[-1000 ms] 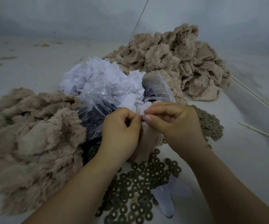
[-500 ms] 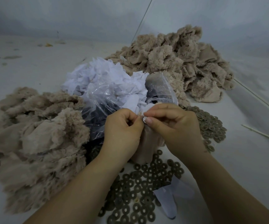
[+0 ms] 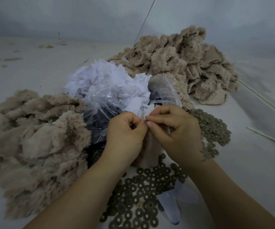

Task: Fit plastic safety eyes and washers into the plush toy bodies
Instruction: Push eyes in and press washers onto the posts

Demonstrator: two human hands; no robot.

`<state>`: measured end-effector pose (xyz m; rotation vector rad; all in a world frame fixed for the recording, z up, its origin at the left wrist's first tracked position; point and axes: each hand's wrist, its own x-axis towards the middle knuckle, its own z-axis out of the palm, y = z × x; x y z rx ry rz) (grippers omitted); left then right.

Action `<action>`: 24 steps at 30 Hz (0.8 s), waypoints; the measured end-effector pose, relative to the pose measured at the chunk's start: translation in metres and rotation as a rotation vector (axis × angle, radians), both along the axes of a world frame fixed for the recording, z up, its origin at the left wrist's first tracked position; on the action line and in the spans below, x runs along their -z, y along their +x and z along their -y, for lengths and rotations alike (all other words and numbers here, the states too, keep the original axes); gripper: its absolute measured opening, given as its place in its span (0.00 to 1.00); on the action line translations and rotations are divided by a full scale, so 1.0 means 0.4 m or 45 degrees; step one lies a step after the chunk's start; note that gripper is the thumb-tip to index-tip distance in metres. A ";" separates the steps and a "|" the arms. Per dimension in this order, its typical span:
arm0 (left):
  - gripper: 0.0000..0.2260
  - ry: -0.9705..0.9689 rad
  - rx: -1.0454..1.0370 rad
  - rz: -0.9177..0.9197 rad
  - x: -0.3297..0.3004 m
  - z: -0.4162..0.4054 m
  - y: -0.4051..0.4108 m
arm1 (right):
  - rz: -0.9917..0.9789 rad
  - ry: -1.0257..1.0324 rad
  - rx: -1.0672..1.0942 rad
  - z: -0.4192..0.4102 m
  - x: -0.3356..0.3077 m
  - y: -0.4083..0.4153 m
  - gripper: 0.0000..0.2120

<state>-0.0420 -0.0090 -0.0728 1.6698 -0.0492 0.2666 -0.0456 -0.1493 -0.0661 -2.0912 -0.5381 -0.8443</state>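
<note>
Both hands meet over the worktop (image 3: pixel 249 162); the left hand (image 3: pixel 127 131) and the right hand (image 3: pixel 174 129) have curled fingers that pinch a beige plush body (image 3: pixel 147 152) between them; washers (image 3: pixel 141 195) lie scattered below it; plush piles (image 3: pixel 34 138) lie at the left and far right; a plastic bag (image 3: pixel 108 100) is behind.

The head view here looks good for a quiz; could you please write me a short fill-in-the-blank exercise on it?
1. Both hands, left hand and right hand, pinch one beige ____ piece between them.
2. The loose washers lie scattered on the ____.
3. The white scraps sit in a clear ____ bag.

Missing words: plush; table; plastic
</note>
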 end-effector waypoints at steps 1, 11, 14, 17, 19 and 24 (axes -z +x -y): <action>0.11 -0.009 0.000 -0.001 0.000 0.001 0.000 | -0.009 0.013 -0.015 0.000 0.001 0.000 0.07; 0.12 -0.120 0.052 -0.101 -0.001 0.002 -0.006 | -0.091 0.104 -0.162 0.007 -0.001 0.003 0.10; 0.13 -0.132 0.055 -0.118 -0.002 0.001 -0.005 | 0.003 -0.014 -0.119 0.011 -0.001 0.005 0.09; 0.13 -0.122 0.047 -0.099 0.000 0.002 -0.005 | 0.070 -0.098 -0.069 0.013 -0.003 0.006 0.08; 0.13 -0.108 0.046 -0.074 0.002 0.003 -0.006 | 0.066 -0.076 -0.038 0.014 -0.004 0.007 0.08; 0.12 -0.005 0.027 0.025 0.002 0.007 -0.010 | -0.002 0.016 -0.030 0.016 -0.004 0.004 0.09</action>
